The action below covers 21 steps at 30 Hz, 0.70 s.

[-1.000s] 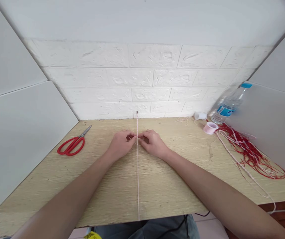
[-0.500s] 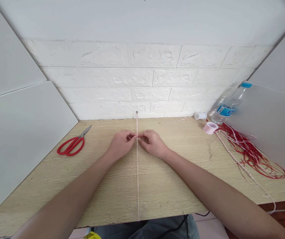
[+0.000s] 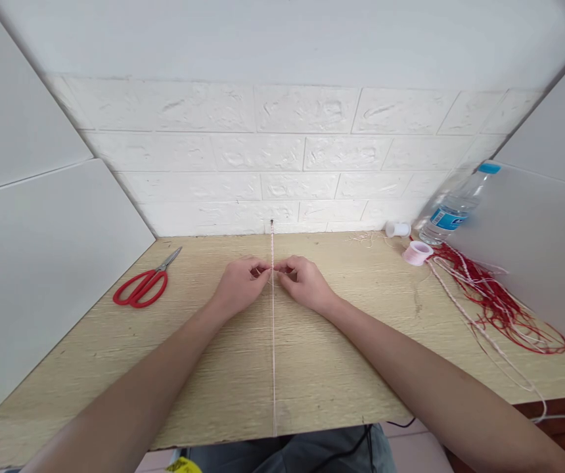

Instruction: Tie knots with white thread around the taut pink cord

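A pale pink braided cord runs from a small dark fixing low on the wall towards me. Below the braid, thin straight strands stretch taut down to the table's front edge. My left hand pinches thread at the left side of the braid's lower end. From the right, my right hand pinches at the same spot, its fingertips almost meeting the left ones. Fine thread ends loop beneath the fingertips; the exact knot is too small to make out.
Red-handled scissors lie at the left. To the right are a pink thread spool, a white spool, a water bottle and a tangle of red cords. White panels stand at both sides.
Both hands stay at the braid's lower end, fingertips still pinched. Only a very slight shift of the fingers and view shows.
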Each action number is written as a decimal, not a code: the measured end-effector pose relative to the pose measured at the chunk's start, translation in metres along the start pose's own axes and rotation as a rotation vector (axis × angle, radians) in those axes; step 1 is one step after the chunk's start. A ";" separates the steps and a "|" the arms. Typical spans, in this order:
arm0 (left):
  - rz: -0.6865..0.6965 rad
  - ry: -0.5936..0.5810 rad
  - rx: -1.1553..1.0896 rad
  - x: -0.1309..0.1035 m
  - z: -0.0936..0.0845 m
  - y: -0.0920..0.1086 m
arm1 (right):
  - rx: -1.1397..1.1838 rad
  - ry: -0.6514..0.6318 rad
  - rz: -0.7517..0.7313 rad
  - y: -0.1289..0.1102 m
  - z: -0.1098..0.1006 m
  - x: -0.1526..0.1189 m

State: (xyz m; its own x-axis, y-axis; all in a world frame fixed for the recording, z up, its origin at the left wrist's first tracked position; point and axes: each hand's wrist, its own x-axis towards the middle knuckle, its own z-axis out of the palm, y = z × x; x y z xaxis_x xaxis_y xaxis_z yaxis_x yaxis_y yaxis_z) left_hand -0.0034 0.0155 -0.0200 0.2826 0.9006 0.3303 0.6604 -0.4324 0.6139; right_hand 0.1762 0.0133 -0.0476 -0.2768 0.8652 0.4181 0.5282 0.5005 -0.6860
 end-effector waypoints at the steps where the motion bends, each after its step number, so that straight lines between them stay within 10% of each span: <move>1: 0.005 0.001 0.007 0.000 0.000 0.000 | 0.000 -0.001 -0.001 0.000 0.000 0.000; 21: -0.064 -0.062 -0.066 -0.001 0.003 0.002 | 0.313 -0.063 0.263 -0.001 -0.001 0.007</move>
State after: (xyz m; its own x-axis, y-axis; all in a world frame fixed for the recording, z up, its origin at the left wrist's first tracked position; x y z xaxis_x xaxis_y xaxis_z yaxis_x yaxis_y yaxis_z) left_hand -0.0009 0.0136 -0.0214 0.2854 0.9266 0.2449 0.6315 -0.3740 0.6792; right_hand 0.1745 0.0191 -0.0437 -0.2188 0.9601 0.1742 0.3207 0.2394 -0.9164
